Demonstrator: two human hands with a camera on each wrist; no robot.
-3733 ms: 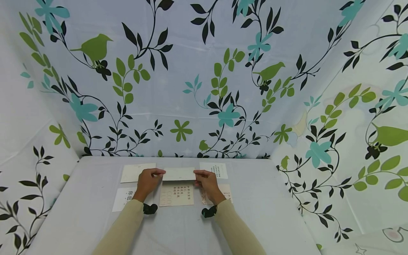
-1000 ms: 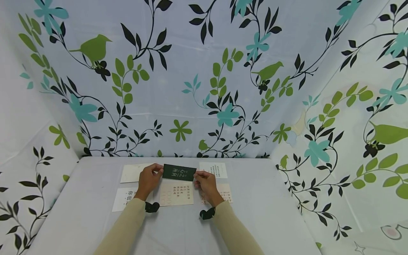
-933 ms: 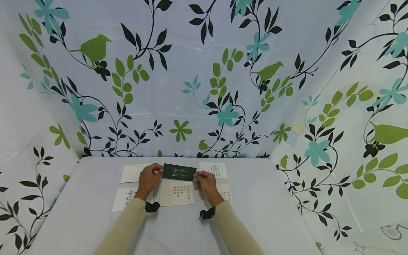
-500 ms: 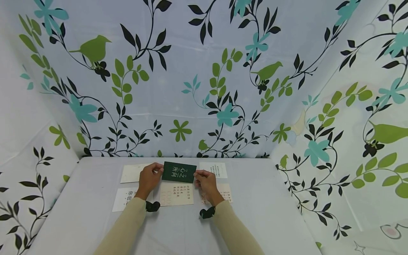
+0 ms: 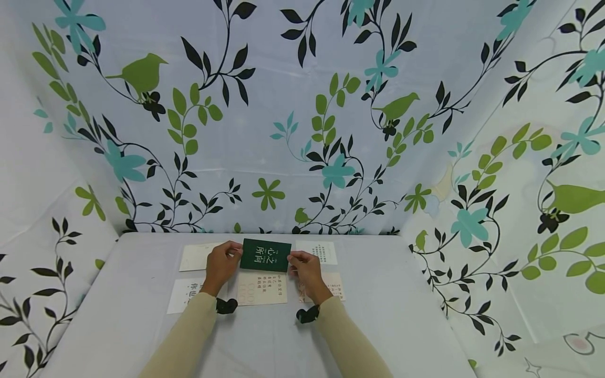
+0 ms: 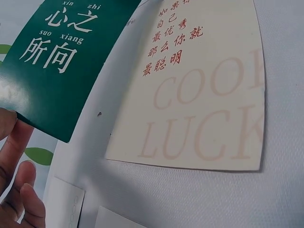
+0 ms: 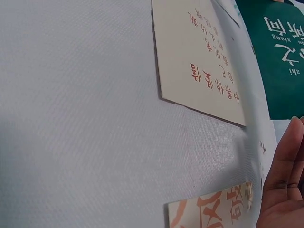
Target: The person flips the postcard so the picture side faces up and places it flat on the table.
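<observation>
A dark green card (image 5: 266,255) with white characters is held by both hands, just above the table and tilted so its printed face shows. My left hand (image 5: 221,266) pinches its left edge, and my right hand (image 5: 308,274) pinches the right edge. Seen from the left wrist, the green card (image 6: 71,61) stands raised beside a cream card (image 6: 199,95) with red writing and large pale letters. In the right wrist view, fingers (image 7: 287,152) meet the card's lower edge. Nearest the body, that same cream card (image 5: 262,290) lies below the green one.
At the left lie a plain cream card (image 5: 196,254) and a white card (image 5: 181,294) with black characters, partly behind the left hand. At the right are a white card (image 5: 323,252) with small text and a red-patterned card (image 5: 334,283). Patterned cloth (image 5: 293,131) rises behind the table.
Earlier the held card showed a pale side; now its green printed face shows. Over the last second it has tilted further, so more of the face is visible. Both hands stay nearly in place.
</observation>
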